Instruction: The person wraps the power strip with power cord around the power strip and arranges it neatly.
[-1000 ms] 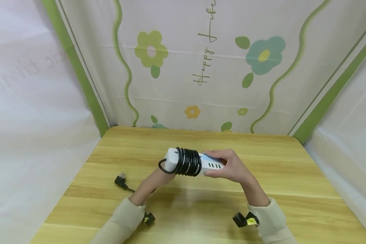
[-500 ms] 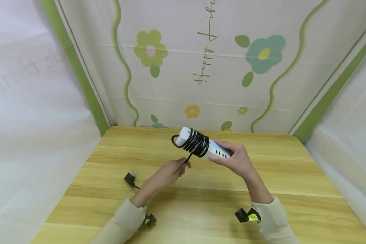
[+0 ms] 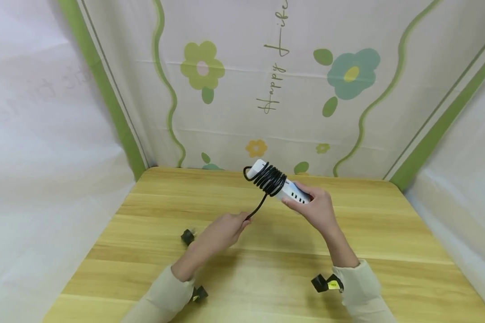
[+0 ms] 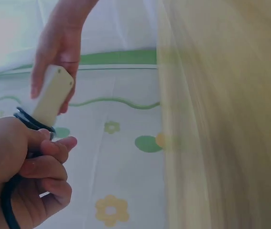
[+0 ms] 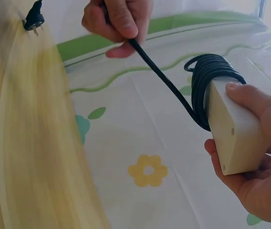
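A white power strip (image 3: 297, 192) is held up above the table by my right hand (image 3: 318, 211), fingers and thumb round its near end. Several turns of black cord (image 3: 270, 179) wrap its other end, with a small loop at the tip. From the coil the cord runs down to my left hand (image 3: 222, 233), which pinches it between thumb and fingers; the right wrist view shows this stretch (image 5: 166, 81) pulled fairly straight. The black plug (image 3: 187, 237) hangs from the cord's end beside my left wrist, its prongs visible in the right wrist view.
The wooden table (image 3: 388, 224) lies under both hands. A white cloth (image 3: 234, 116) printed with flowers hangs behind its far edge, and pale cloth sides flank it. Small black devices (image 3: 320, 283) sit at both wrists.
My left hand has come out from behind the strip, drawing the cord out from the coil. My right hand has raised and tilted the strip toward the far right. The plug has shifted right.
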Available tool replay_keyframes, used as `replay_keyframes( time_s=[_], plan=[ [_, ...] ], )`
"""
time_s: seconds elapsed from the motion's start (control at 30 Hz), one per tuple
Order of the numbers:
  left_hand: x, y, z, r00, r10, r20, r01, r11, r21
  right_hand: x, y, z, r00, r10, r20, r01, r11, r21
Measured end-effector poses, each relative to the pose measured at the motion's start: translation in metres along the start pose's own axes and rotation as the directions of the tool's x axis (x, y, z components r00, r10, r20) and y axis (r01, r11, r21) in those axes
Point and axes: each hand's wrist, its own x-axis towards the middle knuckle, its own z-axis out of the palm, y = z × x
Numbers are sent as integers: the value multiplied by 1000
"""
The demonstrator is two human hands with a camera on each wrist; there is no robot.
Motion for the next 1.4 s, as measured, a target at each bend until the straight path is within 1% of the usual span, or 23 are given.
replay_keyframes(
  time_s=[0.07, 0.13, 0.23, 0.37, 0.43, 0.53, 0.63, 0.73, 0.83, 0.93, 1.03, 1.13, 1.27, 1.4],
  plan=[
    [-2, 4, -1, 1000, 20, -8, -20, 998, 65, 0, 3, 0, 999, 24, -40, -25, 1000, -14],
    [-3, 9, -2, 998, 58, -32, -53, 990, 131, 1, 7, 0, 997, 45, -69, -46, 999, -14],
    [-4, 14, -3, 991, 110, -71, -93, 972, 215, 3, 12, 1, 995, 57, -86, -59, 998, -22],
    [-5, 18, -3, 986, 130, -101, -102, 965, 243, 5, 17, 3, 995, 20, -94, -26, 998, -65],
    [-6, 20, -3, 984, 138, -110, -109, 965, 238, 5, 18, 5, 995, 3, -104, -12, 997, -82],
    [-7, 23, -6, 983, 143, -112, -117, 970, 211, 5, 19, 8, 993, 1, -117, -13, 995, -100],
    [-9, 25, -9, 987, 125, -100, -109, 982, 154, 4, 19, 13, 993, -2, -121, -11, 994, -105],
    [-10, 27, -11, 990, 103, -99, -96, 992, 76, 2, 20, 20, 992, -16, -125, 0, 992, -125],
    [-10, 29, -12, 990, 91, -104, -90, 996, 11, 1, 22, 28, 991, -48, -126, 28, 988, -154],
    [-11, 30, -15, 990, 80, -115, -83, 996, -24, 0, 23, 36, 987, -109, -119, 85, 978, -190],
    [-12, 28, -18, 986, 88, -145, -91, 996, -15, -2, 22, 43, 981, -170, -96, 143, 961, -239],
    [-13, 28, -22, 979, 103, -174, -102, 995, 13, -4, 21, 47, 979, -198, -50, 174, 938, -301],
    [-14, 26, -27, 972, 103, -211, -95, 994, 48, -6, 16, 49, 981, -188, 44, 191, 915, -355],
    [-15, 22, -34, 959, 114, -258, -94, 992, 89, -8, 11, 51, 975, -159, 157, 209, 896, -392]
  ],
)
